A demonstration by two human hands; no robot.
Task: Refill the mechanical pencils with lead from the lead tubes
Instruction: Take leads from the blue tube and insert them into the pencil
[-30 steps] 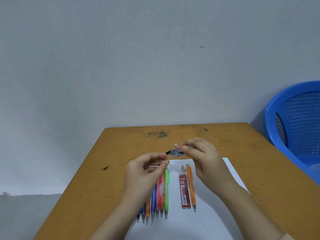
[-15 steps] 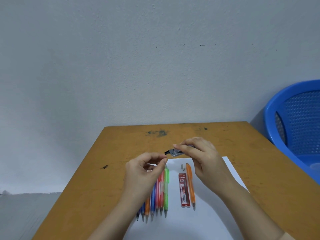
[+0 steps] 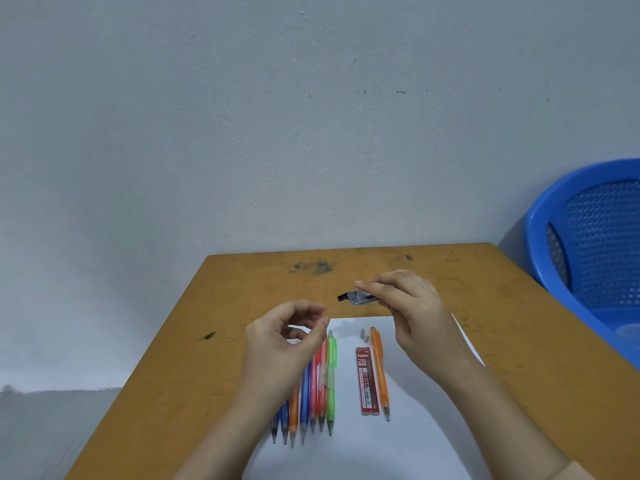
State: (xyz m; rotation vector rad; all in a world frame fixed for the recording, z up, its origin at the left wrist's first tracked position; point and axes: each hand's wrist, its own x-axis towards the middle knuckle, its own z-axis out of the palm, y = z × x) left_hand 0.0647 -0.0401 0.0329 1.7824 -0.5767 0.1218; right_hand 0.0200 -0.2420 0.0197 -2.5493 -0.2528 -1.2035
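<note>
Grips lead tube in right hand, cap end near left hand, not touching; curls left hand, cannot tell around what.

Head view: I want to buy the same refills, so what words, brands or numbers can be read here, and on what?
"Faster": top of the flat red lead tube lying on the white paper sheet.
"2B": just below it on that tube.
Smaller print lower on the red tube: too small to read.
Clear lead tube with black cap in the right hand: no readable text.
Coloured plastic mechanical pencils: none readable.
</note>
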